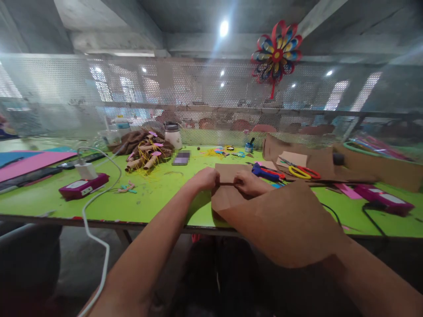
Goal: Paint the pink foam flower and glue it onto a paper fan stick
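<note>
A large sheet of brown kraft paper (284, 224) lies over the table's front edge and curls up across my right forearm. My left hand (209, 178) pinches the paper at the left end of a crease. At the crease's other end, my right hand (247, 182) has its fingers closed on the same paper. Between the two hands the crease runs straight, with a flat flap of paper beyond it. Just right of my right hand lie blue-handled scissors (264, 171) and a pair with red and yellow handles (302, 172).
On the green table (178, 198) stand purple power strips (84, 186), one on each side. A white cable (86, 207) hangs over the front edge. Brown paper rolls with yellow string (150, 160) and a white jug (173, 135) sit back left. A perforated screen (198, 88) borders the far side.
</note>
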`<state>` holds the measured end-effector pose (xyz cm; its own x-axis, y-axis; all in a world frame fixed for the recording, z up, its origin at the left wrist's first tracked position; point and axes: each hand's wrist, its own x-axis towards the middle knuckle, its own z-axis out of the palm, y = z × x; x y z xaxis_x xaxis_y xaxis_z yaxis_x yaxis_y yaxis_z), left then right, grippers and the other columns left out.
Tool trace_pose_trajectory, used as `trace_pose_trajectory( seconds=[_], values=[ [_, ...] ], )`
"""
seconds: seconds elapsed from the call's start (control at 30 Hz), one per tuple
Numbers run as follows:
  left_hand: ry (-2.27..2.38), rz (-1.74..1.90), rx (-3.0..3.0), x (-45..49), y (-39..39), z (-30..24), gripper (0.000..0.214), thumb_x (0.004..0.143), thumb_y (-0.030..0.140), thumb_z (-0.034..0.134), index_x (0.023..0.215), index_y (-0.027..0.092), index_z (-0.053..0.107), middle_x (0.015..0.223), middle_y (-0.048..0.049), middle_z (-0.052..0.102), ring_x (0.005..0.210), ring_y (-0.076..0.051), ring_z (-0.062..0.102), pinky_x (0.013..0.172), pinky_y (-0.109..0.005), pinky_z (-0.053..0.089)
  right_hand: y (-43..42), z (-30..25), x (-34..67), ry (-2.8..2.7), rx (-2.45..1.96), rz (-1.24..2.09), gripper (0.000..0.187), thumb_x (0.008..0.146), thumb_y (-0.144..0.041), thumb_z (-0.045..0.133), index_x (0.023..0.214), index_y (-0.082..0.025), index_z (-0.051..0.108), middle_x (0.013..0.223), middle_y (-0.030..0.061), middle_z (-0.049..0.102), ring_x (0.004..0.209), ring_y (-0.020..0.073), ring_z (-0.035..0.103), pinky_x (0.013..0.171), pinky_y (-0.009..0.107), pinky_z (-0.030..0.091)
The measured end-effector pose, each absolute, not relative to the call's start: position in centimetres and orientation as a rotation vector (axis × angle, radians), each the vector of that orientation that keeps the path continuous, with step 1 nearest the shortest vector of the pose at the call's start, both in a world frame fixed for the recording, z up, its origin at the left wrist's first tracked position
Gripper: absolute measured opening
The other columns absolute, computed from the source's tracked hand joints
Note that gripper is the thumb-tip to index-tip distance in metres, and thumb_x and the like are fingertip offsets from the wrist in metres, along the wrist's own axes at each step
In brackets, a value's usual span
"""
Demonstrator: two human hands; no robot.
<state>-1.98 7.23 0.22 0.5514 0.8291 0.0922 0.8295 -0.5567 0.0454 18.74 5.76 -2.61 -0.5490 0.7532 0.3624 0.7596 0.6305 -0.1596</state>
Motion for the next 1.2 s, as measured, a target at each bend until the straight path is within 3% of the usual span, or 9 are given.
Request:
trace_pose_trajectory(
  seconds=[0.07,0.2,0.4,0.53,0.87,1.2],
  values=[
    [-1.496,-0.127,-2.665,-1.5,6.9,0.2,0.025,0.07,0.025,0.054,0.083,0.015,0.073,0.078,-0.0119,0.069,0.071,-0.022,0.061,0.061,-0.027,0.041,5.9,-2.8,18.2,-2.461,-1.184,-0.076,0.02,0.081,-0.033,0.057,0.078,-0.014,0.064,0.082,0.0069,0.061,0.08,0.0164,0.053,0.07,0.028,0.041],
    [-1.451,-0.116,-2.566,-0.9,6.9,-0.3,0.036,0.078,0.04,0.048,0.084,0.014,0.072,0.082,-0.0169,0.068,0.076,-0.026,0.063,0.062,-0.029,0.042,6.6,-3.3,17.1,-2.413,-1.268,-0.097,0.026,0.081,-0.039,0.056,0.074,-0.015,0.063,0.076,0.007,0.06,0.069,0.0154,0.05,0.06,0.026,0.035],
    [-1.441,-0.107,-2.666,-1.7,7.6,-0.6,0.022,0.07,0.023,0.054,0.083,0.017,0.07,0.078,-0.0099,0.069,0.069,-0.02,0.061,0.057,-0.024,0.039,7.6,-3.6,17.8,-2.375,-1.291,0.201,0.008,0.077,-0.022,0.058,0.077,-0.016,0.063,0.075,0.0039,0.062,0.068,0.0138,0.052,0.06,0.023,0.037],
    [-1.468,-0.127,-2.767,-2.1,7.5,-0.1,0.025,0.064,0.014,0.054,0.083,0.017,0.07,0.076,-0.0059,0.068,0.068,-0.017,0.06,0.058,-0.022,0.039,7.7,-3.8,19.0,-2.39,-1.199,0.229,0.007,0.074,-0.013,0.056,0.076,-0.013,0.063,0.075,0.0046,0.062,0.07,0.0137,0.053,0.063,0.024,0.038],
    [-1.402,-0.161,-2.84,-2.4,7.5,0.0,0.027,0.059,0.005,0.054,0.08,0.013,0.069,0.072,-0.0086,0.065,0.068,-0.021,0.058,0.06,-0.027,0.038,6.8,-2.8,19.1,-2.515,-1.169,0.026,0.012,0.074,-0.009,0.053,0.068,-0.014,0.062,0.073,0.0042,0.06,0.069,0.0138,0.05,0.063,0.024,0.035],
    [-1.391,-0.193,-2.858,-2.4,7.4,-0.1,0.027,0.059,0.006,0.053,0.079,0.014,0.069,0.071,-0.0087,0.065,0.065,-0.02,0.056,0.059,-0.027,0.036,6.0,-2.7,18.9,-2.599,-1.217,-0.298,0.011,0.079,-0.013,0.051,0.074,-0.014,0.061,0.083,0.0075,0.058,0.077,0.0155,0.049,0.063,0.025,0.03]
  ],
)
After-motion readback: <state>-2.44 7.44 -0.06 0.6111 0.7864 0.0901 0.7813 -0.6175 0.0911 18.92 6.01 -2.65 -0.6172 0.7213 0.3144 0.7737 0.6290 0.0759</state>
